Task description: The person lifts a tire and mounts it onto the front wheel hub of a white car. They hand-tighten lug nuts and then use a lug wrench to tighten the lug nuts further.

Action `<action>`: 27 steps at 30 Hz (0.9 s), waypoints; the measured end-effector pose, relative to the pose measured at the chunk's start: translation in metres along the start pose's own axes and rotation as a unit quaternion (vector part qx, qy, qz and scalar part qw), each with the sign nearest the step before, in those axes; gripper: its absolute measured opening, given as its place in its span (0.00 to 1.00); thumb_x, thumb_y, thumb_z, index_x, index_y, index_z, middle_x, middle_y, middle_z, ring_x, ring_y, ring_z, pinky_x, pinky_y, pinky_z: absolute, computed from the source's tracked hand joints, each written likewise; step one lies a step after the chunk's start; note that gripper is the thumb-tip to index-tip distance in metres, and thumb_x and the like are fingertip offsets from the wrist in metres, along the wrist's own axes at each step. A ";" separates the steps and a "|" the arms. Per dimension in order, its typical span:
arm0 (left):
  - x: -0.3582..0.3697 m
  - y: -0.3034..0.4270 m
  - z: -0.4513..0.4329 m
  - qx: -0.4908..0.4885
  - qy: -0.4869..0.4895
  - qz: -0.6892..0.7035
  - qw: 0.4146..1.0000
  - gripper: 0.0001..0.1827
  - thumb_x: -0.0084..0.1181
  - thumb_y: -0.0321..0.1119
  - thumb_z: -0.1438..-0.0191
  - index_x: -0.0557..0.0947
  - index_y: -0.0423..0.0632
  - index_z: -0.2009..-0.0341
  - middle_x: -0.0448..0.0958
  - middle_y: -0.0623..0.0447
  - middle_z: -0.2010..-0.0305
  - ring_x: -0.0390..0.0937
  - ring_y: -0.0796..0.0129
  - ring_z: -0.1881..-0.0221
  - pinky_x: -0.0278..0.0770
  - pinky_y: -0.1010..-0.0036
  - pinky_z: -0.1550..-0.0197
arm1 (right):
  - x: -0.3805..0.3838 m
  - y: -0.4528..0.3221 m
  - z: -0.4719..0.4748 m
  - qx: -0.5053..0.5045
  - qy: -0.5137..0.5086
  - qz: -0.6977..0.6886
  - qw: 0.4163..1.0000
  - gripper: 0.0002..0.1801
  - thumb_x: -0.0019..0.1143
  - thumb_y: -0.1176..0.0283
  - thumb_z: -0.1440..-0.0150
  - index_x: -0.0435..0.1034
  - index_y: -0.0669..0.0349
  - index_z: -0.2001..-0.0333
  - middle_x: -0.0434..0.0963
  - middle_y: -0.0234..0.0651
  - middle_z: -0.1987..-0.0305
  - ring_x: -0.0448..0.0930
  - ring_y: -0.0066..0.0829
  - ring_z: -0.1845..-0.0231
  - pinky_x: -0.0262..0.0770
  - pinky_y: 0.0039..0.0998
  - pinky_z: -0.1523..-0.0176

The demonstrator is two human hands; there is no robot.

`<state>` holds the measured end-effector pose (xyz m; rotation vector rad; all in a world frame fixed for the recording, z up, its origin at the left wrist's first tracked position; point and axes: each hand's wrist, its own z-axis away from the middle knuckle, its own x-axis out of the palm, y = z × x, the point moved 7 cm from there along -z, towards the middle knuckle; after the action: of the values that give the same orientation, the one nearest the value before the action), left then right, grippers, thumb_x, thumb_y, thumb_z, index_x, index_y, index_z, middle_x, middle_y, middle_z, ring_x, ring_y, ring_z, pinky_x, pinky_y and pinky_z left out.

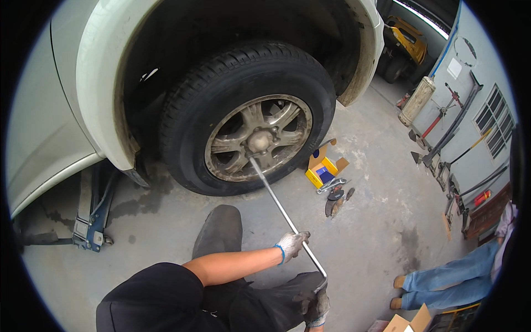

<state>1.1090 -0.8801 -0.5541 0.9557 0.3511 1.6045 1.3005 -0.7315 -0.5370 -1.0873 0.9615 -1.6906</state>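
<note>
A long steel lug wrench [277,201] with a bent, crank-like end reaches from the alloy wheel [286,139] down towards me. Its far tip meets the wheel just below the centre cap [259,141], by the lug nuts; the exact contact is too small to tell. My left hand [292,245], in a knitted work glove with a blue cuff, is wrapped around the middle of the shaft. Near my knee my right hand [317,308], in a dirty glove, grips the bent end. The black tyre [186,149] sits inside the wheel arch of a white vehicle [97,83].
An opened yellow box [315,177], combination wrenches [332,185] and brake pads [332,206] lie right of the tyre. A blue floor jack [89,232] stands under the vehicle at left. A person in jeans [448,282] stands at right, near a cardboard box [408,321]. Tools line the wall [468,79].
</note>
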 end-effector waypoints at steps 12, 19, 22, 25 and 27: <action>-0.004 -0.002 0.000 -0.009 -0.013 0.013 1.000 0.14 0.54 0.42 0.41 0.79 0.44 0.60 0.66 0.58 0.77 0.52 0.78 0.86 0.48 0.77 0.85 | -0.023 -0.003 -0.051 -0.076 0.114 0.545 0.827 0.27 0.49 0.49 0.39 0.76 0.67 0.62 0.81 0.47 0.73 0.82 0.46 0.70 0.79 0.40 0.65; 0.037 -0.058 0.023 -0.097 -0.193 0.018 0.976 0.18 0.53 0.48 0.38 0.79 0.47 0.55 0.75 0.60 0.69 0.54 0.81 0.83 0.52 0.80 0.82 | 0.036 -0.025 -0.014 0.014 -0.041 -0.277 0.960 0.41 0.37 0.32 0.41 0.76 0.63 0.61 0.77 0.43 0.79 0.75 0.35 0.83 0.75 0.29 0.76; 0.033 -0.060 0.019 -0.095 -0.165 -0.013 0.982 0.16 0.51 0.45 0.38 0.80 0.47 0.54 0.78 0.56 0.63 0.54 0.80 0.83 0.52 0.80 0.82 | 0.006 -0.058 -0.033 -0.134 0.085 0.077 0.984 0.27 0.40 0.54 0.35 0.72 0.64 0.45 0.81 0.44 0.61 0.75 0.29 0.79 0.74 0.29 0.71; 0.029 -0.050 0.015 -0.066 -0.156 -0.011 0.986 0.15 0.50 0.44 0.38 0.80 0.49 0.55 0.78 0.55 0.60 0.54 0.80 0.83 0.52 0.80 0.82 | -0.010 -0.047 -0.054 -0.179 0.185 0.318 0.913 0.23 0.42 0.78 0.45 0.74 0.63 0.46 0.83 0.42 0.60 0.78 0.28 0.71 0.75 0.28 0.66; 0.031 -0.040 0.013 -0.038 -0.166 0.000 0.985 0.14 0.49 0.43 0.38 0.80 0.50 0.55 0.78 0.54 0.58 0.54 0.80 0.83 0.52 0.80 0.82 | -0.014 -0.006 -0.047 -0.009 0.069 0.463 0.884 0.09 0.48 0.75 0.46 0.77 0.62 0.67 0.81 0.38 0.70 0.81 0.32 0.70 0.79 0.33 0.62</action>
<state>1.1461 -0.8441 -0.5619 1.1422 0.0591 1.4157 1.2582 -0.7099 -0.5502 -0.3694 1.3089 -0.9548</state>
